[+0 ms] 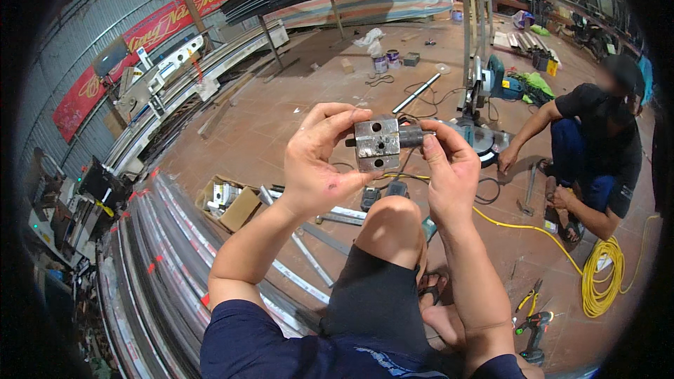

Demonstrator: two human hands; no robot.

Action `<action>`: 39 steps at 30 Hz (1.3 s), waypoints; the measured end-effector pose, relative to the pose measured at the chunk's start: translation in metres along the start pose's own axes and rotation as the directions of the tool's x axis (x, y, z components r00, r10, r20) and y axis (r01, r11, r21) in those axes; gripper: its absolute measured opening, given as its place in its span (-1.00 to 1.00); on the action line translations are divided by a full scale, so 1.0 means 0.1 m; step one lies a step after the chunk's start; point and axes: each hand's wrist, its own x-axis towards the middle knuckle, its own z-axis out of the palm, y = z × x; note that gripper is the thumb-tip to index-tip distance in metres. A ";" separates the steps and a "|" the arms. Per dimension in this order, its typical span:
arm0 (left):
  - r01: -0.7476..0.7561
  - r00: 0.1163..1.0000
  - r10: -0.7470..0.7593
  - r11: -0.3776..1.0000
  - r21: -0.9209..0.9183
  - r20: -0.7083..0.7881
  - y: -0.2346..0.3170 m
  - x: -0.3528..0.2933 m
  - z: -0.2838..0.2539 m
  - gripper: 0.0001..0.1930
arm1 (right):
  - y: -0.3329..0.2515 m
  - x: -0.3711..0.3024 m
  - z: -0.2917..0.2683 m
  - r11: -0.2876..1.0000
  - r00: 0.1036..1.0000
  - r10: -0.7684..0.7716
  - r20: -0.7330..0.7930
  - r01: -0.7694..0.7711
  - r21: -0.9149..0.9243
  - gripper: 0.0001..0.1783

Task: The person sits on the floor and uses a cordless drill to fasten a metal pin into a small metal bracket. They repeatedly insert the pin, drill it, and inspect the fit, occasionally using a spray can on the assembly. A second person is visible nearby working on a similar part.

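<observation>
A silvery metal block with round holes in its face is held up in front of me, above my bent knee. My left hand grips its left side, thumb at the bottom edge and fingers along the top. From the block's right side sticks a dark cylindrical shaft. My right hand pinches the end of that shaft between thumb and fingers. A short dark stub shows at the block's left side. The shaft's course inside the block is hidden.
At right a co-worker squats by a cut-off saw. A coiled yellow cable, pliers and a cordless drill lie at lower right. Left are long metal profiles and a cardboard box.
</observation>
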 end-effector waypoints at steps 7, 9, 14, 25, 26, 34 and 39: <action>-0.166 0.986 0.167 0.961 0.220 0.015 -0.01 0.08 0.16 -0.25 | 0.03 0.01 -0.14 0.999 0.999 -0.034 -0.015 0.035 0.030 -0.71; -0.204 0.979 0.202 0.938 0.282 0.036 0.01 0.09 0.18 -0.25 | 0.06 0.01 -0.17 0.999 0.999 -0.030 -0.013 0.031 0.041 -0.70; -0.180 0.984 0.169 0.941 0.285 0.065 0.04 0.09 0.24 -0.23 | 0.11 -0.01 -0.27 0.995 0.999 0.023 0.032 -0.026 0.093 -0.68; 0.158 0.954 -0.184 0.979 0.126 0.237 -0.19 0.12 0.54 -0.17 | 0.29 -0.16 -0.72 0.983 0.982 0.180 -0.051 -0.182 -0.034 -0.68; 0.252 0.923 -0.266 0.964 0.087 0.278 -0.29 0.12 0.64 -0.19 | 0.38 -0.19 -0.82 0.975 0.974 0.221 -0.055 -0.221 0.021 -0.66; 0.729 0.481 -0.563 0.683 0.050 0.672 -1.41 0.23 1.94 -0.43 | 1.15 -0.79 -1.80 0.830 0.771 0.554 -0.314 -0.483 0.278 -0.73; 0.807 0.252 -0.557 0.572 0.146 0.791 -2.02 -0.02 2.84 -0.54 | 1.36 -1.15 -2.50 0.761 0.664 0.644 -0.382 -0.498 0.417 -0.65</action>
